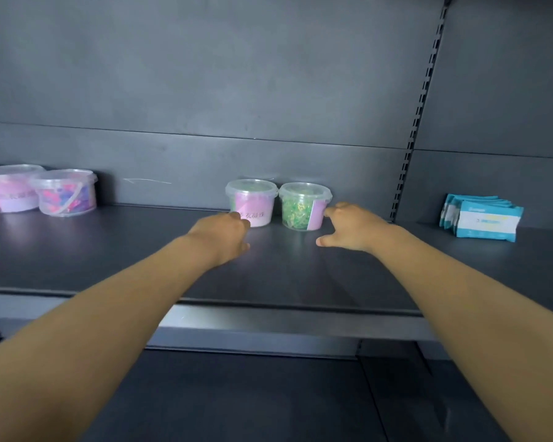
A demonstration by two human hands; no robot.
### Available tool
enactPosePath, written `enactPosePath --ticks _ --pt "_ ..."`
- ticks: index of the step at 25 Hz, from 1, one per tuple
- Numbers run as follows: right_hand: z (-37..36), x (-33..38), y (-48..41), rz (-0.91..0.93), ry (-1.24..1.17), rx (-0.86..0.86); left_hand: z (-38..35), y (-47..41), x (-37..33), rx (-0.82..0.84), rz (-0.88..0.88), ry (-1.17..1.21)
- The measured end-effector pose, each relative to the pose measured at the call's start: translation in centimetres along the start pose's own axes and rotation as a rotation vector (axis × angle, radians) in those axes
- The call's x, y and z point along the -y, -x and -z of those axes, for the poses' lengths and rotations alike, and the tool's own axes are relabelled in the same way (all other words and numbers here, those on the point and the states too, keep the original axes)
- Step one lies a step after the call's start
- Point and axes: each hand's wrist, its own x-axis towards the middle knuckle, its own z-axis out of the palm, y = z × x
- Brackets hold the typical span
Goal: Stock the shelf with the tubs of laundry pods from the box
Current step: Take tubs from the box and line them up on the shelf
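Tubs (pixel 304 207): two green, two pink; right hand (pixel 353 228) spread, left hand (pixel 221 232) grip unclear

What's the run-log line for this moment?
left hand: at pink-label tub | right hand: open beside green tub | tubs: upright at shelf back

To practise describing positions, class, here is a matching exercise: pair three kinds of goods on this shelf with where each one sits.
Things:
1. green-pod tubs
2. pink-and-purple tubs
3. blue packs

Places:
a. far right
b. far left
c. middle

Pairs: 1-c; 2-b; 3-a
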Motion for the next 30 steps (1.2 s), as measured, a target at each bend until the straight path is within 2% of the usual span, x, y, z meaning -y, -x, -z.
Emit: enactPosePath --ticks 9,14,19,23,30 --pt "5.7 13.0 13.7 -0.060 0.049 -0.076 7.0 16.5 9.0 -0.073 0.090 -0.139" --pt "6.8 20.2 20.4 0.009 0.149 -0.121 9.4 24.5 11.2 -0.136 0.105 -0.057" --pt "4.9 25.4 26.2 0.070 0.064 -0.103 8.3 34.3 12.4 -0.167 0.097 -0.016" --pt "0.2 27.8 30.4 0.097 -0.011 0.008 4.1 42.5 12.0 -0.041 0.164 0.037" --pt "-12.4 32.2 38.2 0.118 -0.142 0.237 -6.2 54.1 11.3 0.234 0.248 0.065"
